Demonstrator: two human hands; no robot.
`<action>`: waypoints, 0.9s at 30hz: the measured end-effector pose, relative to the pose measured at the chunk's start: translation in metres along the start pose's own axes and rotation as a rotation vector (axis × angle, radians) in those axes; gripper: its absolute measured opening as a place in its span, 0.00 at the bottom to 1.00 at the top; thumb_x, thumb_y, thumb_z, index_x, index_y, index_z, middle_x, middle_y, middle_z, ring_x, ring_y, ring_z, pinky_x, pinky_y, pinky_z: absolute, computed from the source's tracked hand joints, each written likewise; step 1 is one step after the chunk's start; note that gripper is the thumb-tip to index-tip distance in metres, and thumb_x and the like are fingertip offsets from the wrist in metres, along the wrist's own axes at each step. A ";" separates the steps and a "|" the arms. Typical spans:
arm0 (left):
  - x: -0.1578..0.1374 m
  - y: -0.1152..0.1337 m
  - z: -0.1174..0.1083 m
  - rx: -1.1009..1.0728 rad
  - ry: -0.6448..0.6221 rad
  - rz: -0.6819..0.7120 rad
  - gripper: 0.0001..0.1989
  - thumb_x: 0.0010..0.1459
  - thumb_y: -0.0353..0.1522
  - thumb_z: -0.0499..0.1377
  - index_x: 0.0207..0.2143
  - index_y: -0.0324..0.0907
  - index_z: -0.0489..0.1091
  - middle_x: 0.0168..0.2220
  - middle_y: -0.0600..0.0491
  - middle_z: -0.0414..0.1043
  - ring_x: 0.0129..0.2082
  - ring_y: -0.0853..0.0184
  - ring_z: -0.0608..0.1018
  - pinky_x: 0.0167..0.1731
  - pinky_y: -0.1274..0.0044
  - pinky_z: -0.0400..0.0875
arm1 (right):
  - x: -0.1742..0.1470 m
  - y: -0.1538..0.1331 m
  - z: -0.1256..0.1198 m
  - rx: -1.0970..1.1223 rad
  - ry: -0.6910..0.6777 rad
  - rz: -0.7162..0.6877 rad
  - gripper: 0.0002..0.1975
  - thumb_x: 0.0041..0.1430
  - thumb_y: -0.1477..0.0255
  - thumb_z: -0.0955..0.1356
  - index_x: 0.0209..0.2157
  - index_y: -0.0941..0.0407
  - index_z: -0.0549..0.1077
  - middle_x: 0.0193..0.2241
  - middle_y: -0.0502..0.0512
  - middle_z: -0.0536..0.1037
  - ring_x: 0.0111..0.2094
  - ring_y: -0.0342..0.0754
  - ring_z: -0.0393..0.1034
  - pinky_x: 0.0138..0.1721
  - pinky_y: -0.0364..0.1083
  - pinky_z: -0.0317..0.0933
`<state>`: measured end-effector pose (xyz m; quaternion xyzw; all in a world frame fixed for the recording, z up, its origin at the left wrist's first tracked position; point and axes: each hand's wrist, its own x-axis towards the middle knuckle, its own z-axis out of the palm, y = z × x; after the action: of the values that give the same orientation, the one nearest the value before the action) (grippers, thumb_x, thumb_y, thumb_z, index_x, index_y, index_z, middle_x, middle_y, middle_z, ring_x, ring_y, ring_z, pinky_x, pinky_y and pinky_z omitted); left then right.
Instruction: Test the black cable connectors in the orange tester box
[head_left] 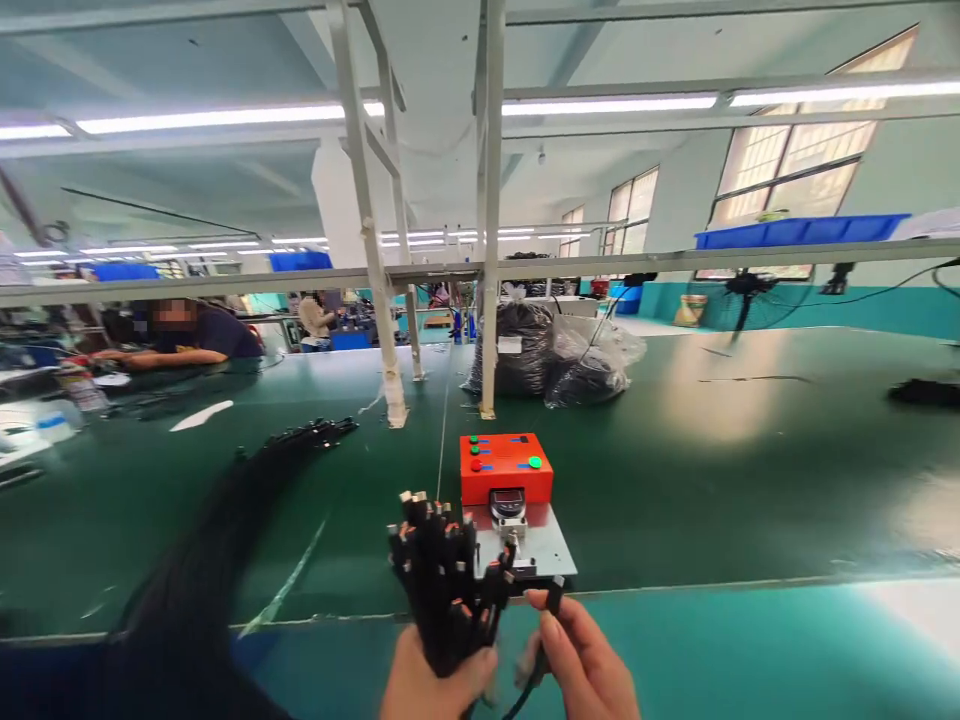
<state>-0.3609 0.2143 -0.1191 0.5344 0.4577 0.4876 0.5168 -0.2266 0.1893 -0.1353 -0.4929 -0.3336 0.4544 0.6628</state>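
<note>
My left hand is closed round a thick bunch of black cables, their metal plugs pointing up and some showing orange inside. Just to the right, my right hand pinches a single black cable by its plug end, the metal tip upward. The cable's tail runs down between the two hands. Beyond them on the bench stands an orange-red box with green and red buttons. In front of it a small black gauge is mounted on a metal plate.
A long pile of black cables lies over the green bench at left. Clear bags of black items sit behind a white frame post. A co-worker leans over a table at far left. A blue tray rests on the shelf.
</note>
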 end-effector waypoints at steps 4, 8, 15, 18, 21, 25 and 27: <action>0.002 0.000 -0.005 -0.073 -0.023 -0.062 0.11 0.38 0.37 0.67 0.19 0.37 0.75 0.17 0.53 0.73 0.19 0.66 0.73 0.22 0.76 0.67 | 0.014 0.016 -0.010 0.028 -0.082 0.208 0.22 0.47 0.53 0.67 0.31 0.59 0.70 0.10 0.47 0.69 0.12 0.41 0.60 0.17 0.40 0.55; 0.002 0.002 -0.003 -0.078 0.012 -0.132 0.11 0.35 0.37 0.69 0.21 0.38 0.77 0.18 0.52 0.75 0.20 0.64 0.75 0.24 0.74 0.70 | 0.030 0.029 -0.015 -0.004 -0.187 0.318 0.19 0.45 0.56 0.67 0.24 0.59 0.68 0.08 0.48 0.68 0.10 0.40 0.59 0.15 0.39 0.51; 0.002 -0.008 -0.003 0.000 -0.033 -0.072 0.11 0.40 0.38 0.66 0.21 0.39 0.77 0.18 0.51 0.75 0.21 0.63 0.74 0.24 0.74 0.69 | 0.042 0.028 -0.007 0.037 -0.222 0.380 0.17 0.43 0.58 0.66 0.24 0.60 0.68 0.08 0.47 0.69 0.10 0.39 0.59 0.16 0.39 0.51; 0.002 -0.006 -0.001 -0.032 -0.039 -0.056 0.08 0.39 0.35 0.67 0.22 0.39 0.76 0.18 0.53 0.74 0.20 0.65 0.73 0.23 0.76 0.68 | 0.044 0.027 -0.006 0.077 -0.222 0.392 0.17 0.43 0.59 0.67 0.25 0.60 0.68 0.08 0.47 0.68 0.10 0.39 0.59 0.16 0.39 0.52; 0.002 -0.005 0.002 -0.012 -0.051 -0.062 0.07 0.38 0.32 0.66 0.23 0.38 0.77 0.18 0.52 0.75 0.19 0.65 0.75 0.22 0.76 0.68 | 0.045 0.029 -0.005 0.122 -0.211 0.420 0.16 0.42 0.59 0.68 0.23 0.59 0.67 0.08 0.46 0.68 0.10 0.39 0.59 0.15 0.39 0.53; 0.004 -0.008 0.007 0.001 -0.081 -0.042 0.24 0.37 0.32 0.65 0.42 0.39 0.75 0.18 0.54 0.76 0.18 0.63 0.75 0.19 0.75 0.69 | 0.047 0.035 -0.006 0.148 -0.203 0.438 0.15 0.43 0.61 0.69 0.21 0.58 0.66 0.08 0.47 0.68 0.11 0.40 0.59 0.15 0.39 0.53; 0.005 -0.008 0.009 -0.010 -0.078 -0.089 0.26 0.37 0.32 0.65 0.44 0.39 0.74 0.18 0.55 0.75 0.17 0.64 0.75 0.19 0.75 0.69 | 0.048 0.037 -0.006 0.152 -0.209 0.440 0.14 0.43 0.61 0.69 0.21 0.58 0.66 0.08 0.46 0.68 0.11 0.40 0.59 0.15 0.39 0.53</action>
<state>-0.3517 0.2189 -0.1267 0.5294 0.4581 0.4454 0.5581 -0.2139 0.2352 -0.1729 -0.4526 -0.2498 0.6601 0.5449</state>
